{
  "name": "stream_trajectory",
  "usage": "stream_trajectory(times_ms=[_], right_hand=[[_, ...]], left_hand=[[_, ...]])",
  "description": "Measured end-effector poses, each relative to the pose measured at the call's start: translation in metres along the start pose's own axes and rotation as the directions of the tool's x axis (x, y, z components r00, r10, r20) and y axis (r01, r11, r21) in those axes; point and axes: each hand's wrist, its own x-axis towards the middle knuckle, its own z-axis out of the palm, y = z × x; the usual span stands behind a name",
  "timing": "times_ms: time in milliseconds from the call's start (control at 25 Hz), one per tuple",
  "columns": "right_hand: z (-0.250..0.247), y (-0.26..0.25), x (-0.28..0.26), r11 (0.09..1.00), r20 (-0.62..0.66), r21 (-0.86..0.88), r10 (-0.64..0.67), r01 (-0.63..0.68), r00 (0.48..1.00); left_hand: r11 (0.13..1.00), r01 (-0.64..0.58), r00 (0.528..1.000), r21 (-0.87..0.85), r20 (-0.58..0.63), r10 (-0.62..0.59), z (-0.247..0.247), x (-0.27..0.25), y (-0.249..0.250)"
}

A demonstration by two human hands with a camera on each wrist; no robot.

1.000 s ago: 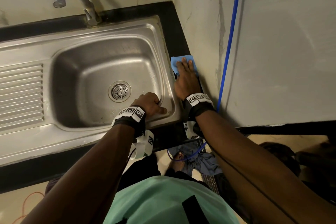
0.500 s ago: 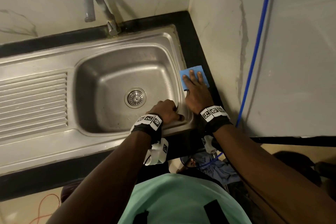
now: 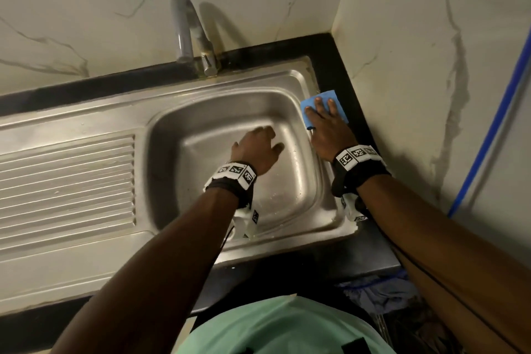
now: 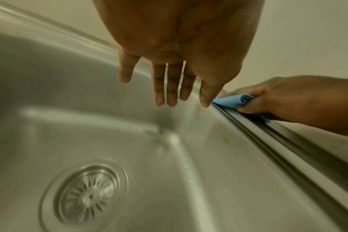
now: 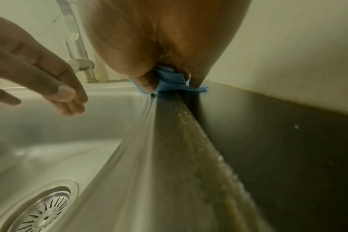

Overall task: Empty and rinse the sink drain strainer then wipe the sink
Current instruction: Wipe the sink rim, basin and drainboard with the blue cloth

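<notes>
Lying under right hand (image 3: 327, 129): cloth (image 3: 339, 99)

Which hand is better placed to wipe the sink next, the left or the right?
Right. The right hand already presses the blue cloth on the sink rim. The left hand hovers open over the basin, holding nothing.

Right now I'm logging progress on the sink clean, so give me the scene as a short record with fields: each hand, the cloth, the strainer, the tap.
left hand: open, fingers straight, held over the basin, holding nothing
right hand: presses the blue cloth flat on the sink right rim, by the black counter
drain strainer: seated in the drain, hidden by the left hand in the head view
tap: behind the basin; no water seen running
task stage: wiping the rim
</notes>
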Motion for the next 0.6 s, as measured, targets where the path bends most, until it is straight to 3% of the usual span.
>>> stream_trajectory(times_ms=[80, 240, 400, 600], right_hand=[[0.003, 0.002, -0.006, 0.999, -0.048, 0.045, 0.001, 0.001, 0.999], [0.016, 0.006, -0.019, 0.998, -0.068, 0.067, -0.003, 0.007, 0.998], [0.007, 0.009, 0.005, 0.999, -0.096, 0.029, 0.026, -0.023, 0.995], [0.005, 0.002, 0.023, 0.998, -0.116, 0.032, 0.066, -0.063, 0.991]], left_hand=[[0.999, -0.039, 0.995, 0.032, -0.093, 0.042, -0.023, 0.018, -0.015], [0.993, 0.049, 0.974, 0.108, -0.227, -0.024, -0.064, 0.053, -0.053], [0.972, -0.086, 0.989, 0.218, -0.099, 0.11, -0.072, 0.08, -0.076], [0.978, 0.031, 1.0, 0.207, 0.001, -0.031, -0.07, 0.095, -0.076]])
